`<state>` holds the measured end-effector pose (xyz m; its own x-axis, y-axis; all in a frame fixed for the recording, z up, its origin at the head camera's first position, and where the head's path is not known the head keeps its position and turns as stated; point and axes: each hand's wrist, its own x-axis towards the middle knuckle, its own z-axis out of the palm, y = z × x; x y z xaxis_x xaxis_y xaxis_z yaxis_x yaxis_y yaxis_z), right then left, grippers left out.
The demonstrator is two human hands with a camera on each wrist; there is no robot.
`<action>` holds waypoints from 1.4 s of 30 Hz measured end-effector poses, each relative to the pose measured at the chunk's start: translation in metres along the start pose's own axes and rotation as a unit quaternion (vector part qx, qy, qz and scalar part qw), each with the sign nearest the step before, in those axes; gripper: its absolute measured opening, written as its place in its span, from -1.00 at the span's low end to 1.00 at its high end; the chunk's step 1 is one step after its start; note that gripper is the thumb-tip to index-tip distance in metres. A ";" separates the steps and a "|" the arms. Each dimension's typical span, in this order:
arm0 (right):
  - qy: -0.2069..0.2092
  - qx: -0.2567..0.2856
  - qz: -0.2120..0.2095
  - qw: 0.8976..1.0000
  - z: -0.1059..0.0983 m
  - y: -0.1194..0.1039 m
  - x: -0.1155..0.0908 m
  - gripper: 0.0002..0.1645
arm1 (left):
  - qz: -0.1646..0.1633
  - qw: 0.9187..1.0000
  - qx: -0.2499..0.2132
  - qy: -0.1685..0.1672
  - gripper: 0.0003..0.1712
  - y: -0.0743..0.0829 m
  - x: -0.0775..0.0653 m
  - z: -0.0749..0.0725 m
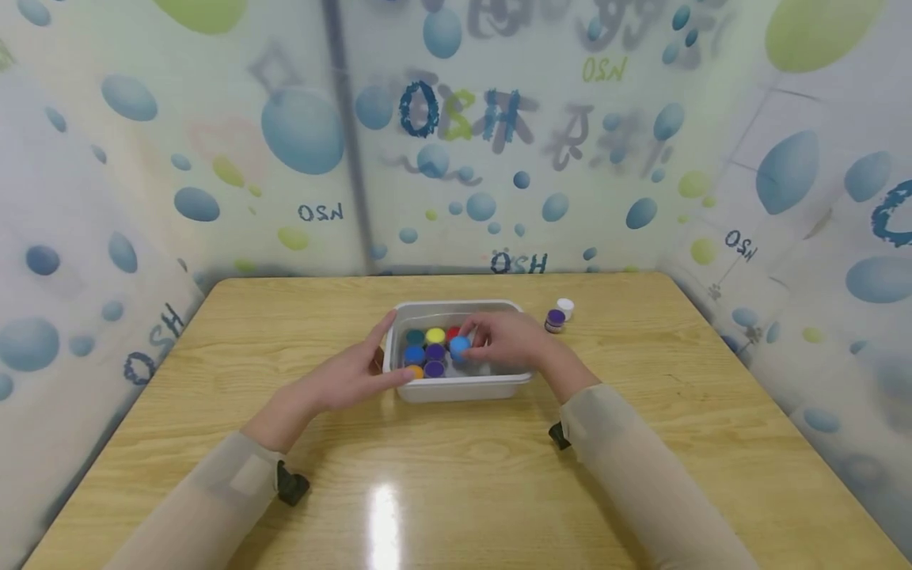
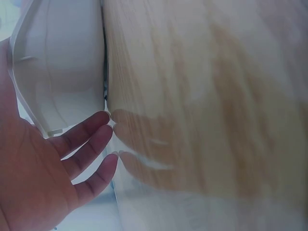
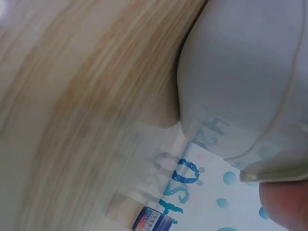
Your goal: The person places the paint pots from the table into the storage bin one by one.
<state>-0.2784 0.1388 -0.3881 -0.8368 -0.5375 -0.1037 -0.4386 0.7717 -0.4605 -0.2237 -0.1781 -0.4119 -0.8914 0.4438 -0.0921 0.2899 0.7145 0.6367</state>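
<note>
A white plastic tub (image 1: 466, 388) stands on the table and holds several small jars with coloured lids. My right hand (image 1: 509, 340) reaches into it and pinches a blue-lidded jar (image 1: 459, 347) between thumb and fingers. Beside that are a yellow-lidded jar (image 1: 435, 336) and a partly covered red-lidded jar (image 1: 454, 333). At the tub's left end rests my left hand (image 1: 349, 376), its thumb across the front rim by an orange-lidded jar (image 1: 414, 371). In the left wrist view, the loosely extended fingers (image 2: 89, 144) lie by the tub's wall.
Behind the right hand, a purple-lidded jar (image 1: 555, 320) and a white-lidded jar (image 1: 565, 307) stand on the wooden table (image 1: 456, 475). Patterned curtains (image 1: 456, 222) close in the back and both sides.
</note>
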 end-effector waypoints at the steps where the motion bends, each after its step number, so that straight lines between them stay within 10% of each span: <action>1: -0.005 -0.011 0.001 1.000 0.000 0.000 0.000 -0.65 | -0.002 1.000 0.002 0.000 0.33 0.000 0.000 0.000; 26: -0.028 -0.041 0.023 0.998 0.004 -0.004 0.003 -0.66 | 0.000 1.000 -0.010 0.001 0.33 -0.002 0.000 0.001; 42: 0.033 0.023 0.006 0.999 0.007 0.001 -0.001 -0.71 | -0.002 1.000 -0.004 -0.001 0.32 -0.001 0.000 0.000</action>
<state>-0.2762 0.1381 -0.3944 -0.8619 -0.5045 -0.0521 -0.4146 0.7600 -0.5005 -0.2244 -0.1787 -0.4127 -0.8920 0.4417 -0.0959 0.2833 0.7116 0.6429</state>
